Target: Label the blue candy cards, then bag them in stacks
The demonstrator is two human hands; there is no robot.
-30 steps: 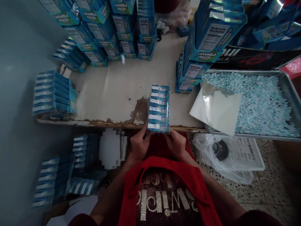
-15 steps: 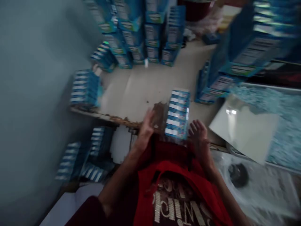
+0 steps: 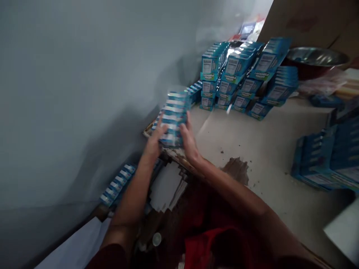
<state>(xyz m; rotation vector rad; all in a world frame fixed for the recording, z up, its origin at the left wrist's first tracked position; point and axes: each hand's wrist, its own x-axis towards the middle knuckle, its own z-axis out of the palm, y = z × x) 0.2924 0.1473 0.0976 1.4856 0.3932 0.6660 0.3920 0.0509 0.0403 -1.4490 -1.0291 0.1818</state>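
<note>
Between my two hands is a pack of small blue-and-white boxes, lifted at the left end of the table, near the wall. My left hand grips its left side, thumb on the face towards me. On the opposite side my right hand presses with thumb and fingers. Motion blurs the pack a little. Just behind it, another striped blue pack shows in part at the table corner; the held pack hides the rest of it.
Several stacks of blue caramel boxes stand at the back of the worn table. More blue packs are at the right. A metal bowl sits behind. Below the table edge lies another pack, beside the grey wall.
The pack in front of me has been taken up by both hands and carried left towards the wall. My view has turned left too.
</note>
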